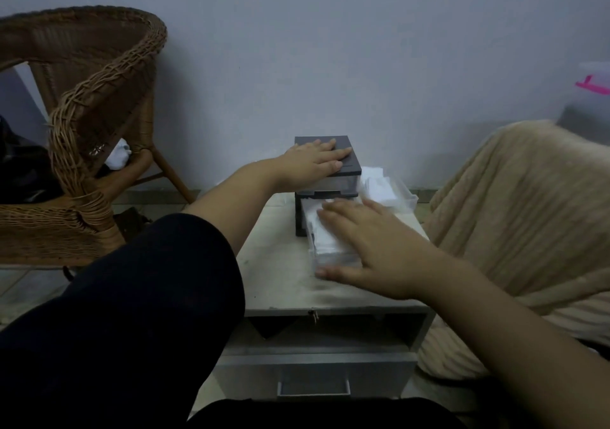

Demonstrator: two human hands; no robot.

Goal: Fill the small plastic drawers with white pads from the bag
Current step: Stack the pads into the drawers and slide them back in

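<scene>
Both hands are spread flat, fingers extended, gripping nothing. Left hand (315, 161) lies palm down on the dark grey top of the small drawer unit (343, 177), which stands at the back of a low grey side table (280, 276). Right hand (373, 247) rests on the stack of white pads (325, 235) filling the clear lower drawer (333, 262), pulled out in front of the unit; its thumb lies along the drawer's front edge. Just right of the unit lies another clear drawer (401, 196) holding more white pads. Left of the table stands a wicker chair (89, 131); right of it, a beige blanket (528, 214).
</scene>
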